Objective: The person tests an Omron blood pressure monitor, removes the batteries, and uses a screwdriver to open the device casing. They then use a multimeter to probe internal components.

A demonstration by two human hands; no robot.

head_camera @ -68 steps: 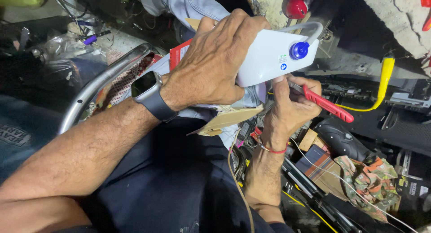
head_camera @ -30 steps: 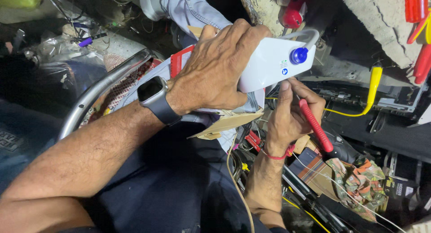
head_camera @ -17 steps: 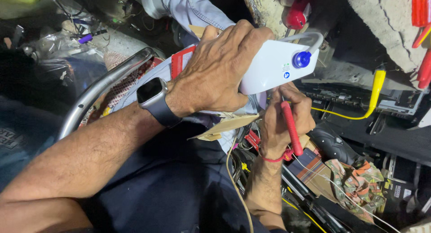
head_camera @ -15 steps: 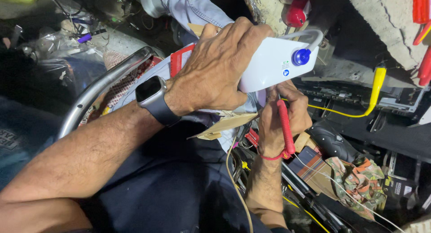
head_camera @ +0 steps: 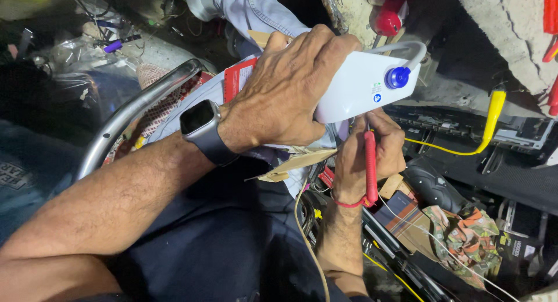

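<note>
My left hand (head_camera: pixel 288 93) grips a white plastic jug (head_camera: pixel 363 84) that lies tilted on its side, its blue cap (head_camera: pixel 397 76) and handle pointing right. A dark smartwatch (head_camera: pixel 200 124) sits on that wrist. Just below the jug, my right hand (head_camera: pixel 366 159) holds a red-handled tool (head_camera: pixel 370 168) upright, its tip hidden under the jug's body. A red thread circles the right wrist.
A curved metal bar (head_camera: pixel 136 110) runs at left. A yellow cable (head_camera: pixel 491 119) hangs at right above black electronic parts. Patterned cloth and cardboard scraps (head_camera: pixel 459 232) lie at lower right. Red tools (head_camera: pixel 549 23) hang at the top right. Someone's jeans-clad leg (head_camera: pixel 250 11) is above.
My right hand has swung the red-handled tool from pointing out to the right to standing upright under the jug. My left hand keeps its grip on the jug.
</note>
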